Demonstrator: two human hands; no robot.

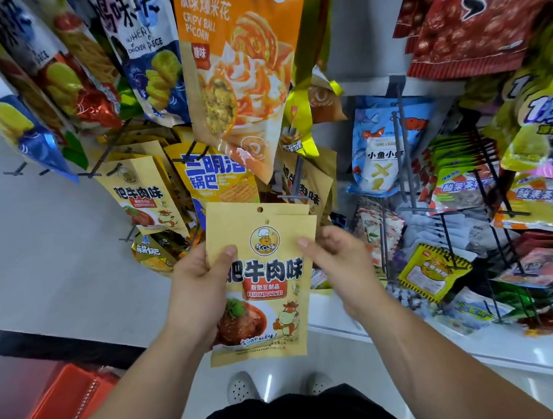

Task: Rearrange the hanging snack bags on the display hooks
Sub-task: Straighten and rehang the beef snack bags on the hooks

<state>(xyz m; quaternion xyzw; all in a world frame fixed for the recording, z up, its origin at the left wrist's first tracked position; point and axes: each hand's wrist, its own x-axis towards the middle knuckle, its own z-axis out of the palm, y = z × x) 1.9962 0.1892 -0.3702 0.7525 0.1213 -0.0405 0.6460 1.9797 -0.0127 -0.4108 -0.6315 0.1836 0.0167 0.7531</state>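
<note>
The left hand (pixel 202 289) grips the tan snack bag (pixel 267 313) at its left edge. The thumb lies flat across the front face and the fingers wrap behind, closed firmly on the pack. The right hand (pixel 336 261) pinches the upper right edge of the same bag, with the thumb tip on the front and the fingers curled behind, out of sight. It is slightly blurred.

The bag is upright and faces the camera. It is off the hooks and held in front of the lower part of the display, above the person's white shoes (pixel 240 388). It is a flat kraft-coloured pouch with a round hang hole at top centre, a chef logo, large blue characters, a red label, a picture of braised meat and a cartoon cow. The edge of a second bag (pixel 313 221) of the same colour shows behind its upper right corner.

Matching tan bags (pixel 143 197) hang on a hook to the upper left. A grey hook (pixel 295 191) projects just above the held bag, under an orange popcorn bag (pixel 240 78). An orange basket (pixel 62 412) sits at the lower left.
</note>
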